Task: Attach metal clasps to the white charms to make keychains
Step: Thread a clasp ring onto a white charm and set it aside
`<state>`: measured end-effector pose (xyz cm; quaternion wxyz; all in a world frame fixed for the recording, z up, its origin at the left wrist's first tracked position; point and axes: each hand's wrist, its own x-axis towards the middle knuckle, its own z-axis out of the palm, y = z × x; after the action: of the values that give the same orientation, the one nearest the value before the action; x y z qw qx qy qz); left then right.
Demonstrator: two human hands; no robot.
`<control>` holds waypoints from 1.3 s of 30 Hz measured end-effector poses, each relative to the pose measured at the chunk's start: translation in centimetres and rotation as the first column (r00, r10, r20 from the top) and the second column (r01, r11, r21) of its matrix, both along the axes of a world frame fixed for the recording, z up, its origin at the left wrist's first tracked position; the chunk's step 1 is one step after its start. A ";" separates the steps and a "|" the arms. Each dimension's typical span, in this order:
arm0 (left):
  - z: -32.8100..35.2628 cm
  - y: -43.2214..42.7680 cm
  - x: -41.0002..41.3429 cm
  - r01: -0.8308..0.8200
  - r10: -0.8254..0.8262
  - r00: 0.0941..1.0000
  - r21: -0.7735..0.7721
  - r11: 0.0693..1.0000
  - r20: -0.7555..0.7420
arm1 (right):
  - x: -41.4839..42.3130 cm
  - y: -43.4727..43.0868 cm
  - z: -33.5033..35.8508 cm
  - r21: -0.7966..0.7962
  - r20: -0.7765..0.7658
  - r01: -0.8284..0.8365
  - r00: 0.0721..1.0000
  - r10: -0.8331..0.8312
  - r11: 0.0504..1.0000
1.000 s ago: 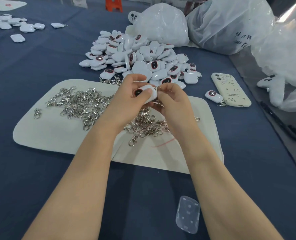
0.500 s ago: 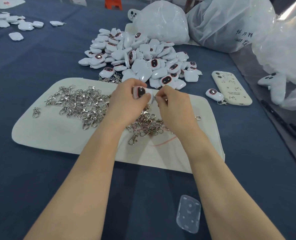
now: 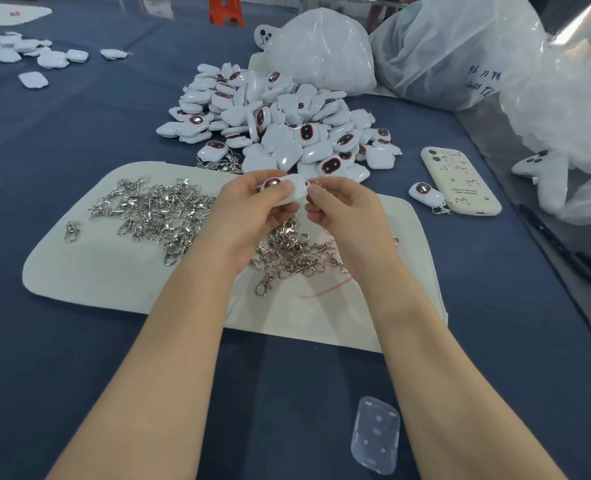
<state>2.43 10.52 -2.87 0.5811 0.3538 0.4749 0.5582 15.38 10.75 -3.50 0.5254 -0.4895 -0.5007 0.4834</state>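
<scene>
Gripping white charm (image 3: 298,191) in left hand (image 3: 249,213), right hand (image 3: 342,209) pinching clasp (image 3: 317,183), bag (image 3: 460,57) marked "96"

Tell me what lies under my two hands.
Loose metal clasps lie on the white mat below the left hand and right hand. Whatever sits directly beneath the palms and wrists is covered, so more clasps there cannot be confirmed.

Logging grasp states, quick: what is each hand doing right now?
Left hand: holding a white charm.
Right hand: pinching a metal clasp at the charm's end.
</scene>
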 end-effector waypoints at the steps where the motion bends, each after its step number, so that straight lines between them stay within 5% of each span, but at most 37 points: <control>1: 0.1 0.0 0.0 0.011 -0.010 0.997 -0.020 1.000 0.072 | 0.0 0.0 0.0 -0.002 -0.020 0.004 1.000 -0.004 1.000; 4: 0.2 0.0 0.0 0.051 -0.038 0.980 -0.061 0.997 0.197 | -0.3 0.0 -0.3 0.037 0.005 0.046 0.999 -0.046 0.998; 6: 0.3 -0.1 0.3 0.044 -0.028 0.978 -0.075 0.996 0.205 | -0.4 0.0 -0.5 0.157 0.206 0.118 0.967 -0.149 0.981; 8: 0.5 -0.3 0.6 -0.005 0.015 0.993 -0.082 0.997 0.121 | -0.2 0.0 -0.4 0.293 0.422 0.117 0.875 -0.238 0.949; 10: 0.6 -0.4 0.7 -0.073 0.070 0.985 -0.013 0.997 -0.157 | 0.2 0.0 -0.3 0.352 0.583 0.046 0.770 -0.258 0.935; 11: 0.7 -0.5 0.6 -0.093 0.117 0.915 0.082 0.992 -0.387 | 0.2 0.0 -0.1 0.354 0.650 0.001 0.719 -0.247 0.935; 13: 1.0 -0.9 0.8 0.005 0.261 0.626 0.338 0.941 -0.735 | 0.4 0.2 0.0 0.336 0.736 -0.073 0.642 -0.214 0.939; 15: 1.2 -1.2 1.2 0.180 0.366 0.414 0.469 0.865 -0.833 | 0.7 0.5 0.2 0.322 0.775 -0.111 0.601 -0.194 0.940; 17: 0.9 -1.2 1.6 0.259 0.387 0.342 0.482 0.837 -0.856 | 1.2 0.5 0.2 0.285 0.803 -0.123 0.572 -0.167 0.951; 20: 0.1 -0.7 1.2 0.147 0.277 0.542 0.414 0.898 -0.794 | 1.3 0.3 0.0 0.231 0.707 -0.057 0.695 -0.127 0.971; 22: -0.1 -0.3 0.6 0.019 0.133 0.804 0.250 0.968 -0.579 | 1.0 0.2 0.1 0.190 0.510 0.016 0.853 -0.113 0.982; 24: -0.2 -0.1 0.4 -0.014 0.035 0.955 0.075 0.997 -0.293 | 0.5 0.2 0.2 0.124 0.274 0.041 0.959 -0.074 0.991; 33: 0.5 -0.2 0.5 0.031 -0.016 0.971 -0.062 0.998 0.239 | -0.8 0.1 -0.2 0.041 -0.210 0.079 0.975 -0.069 0.996; 36: 0.5 -0.3 0.7 0.019 0.001 0.973 -0.084 0.996 0.229 | -0.7 0.1 -0.5 0.128 0.055 0.136 0.988 -0.144 0.982; 39: 0.5 -0.2 0.6 -0.062 0.064 0.997 -0.036 0.997 0.046 | -0.4 -0.1 -0.4 0.298 0.420 0.086 0.883 -0.211 0.951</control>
<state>3.08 10.28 -2.36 0.5804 0.3153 0.4817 0.5759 14.96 10.68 -3.88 0.4940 -0.5481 -0.6297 0.2430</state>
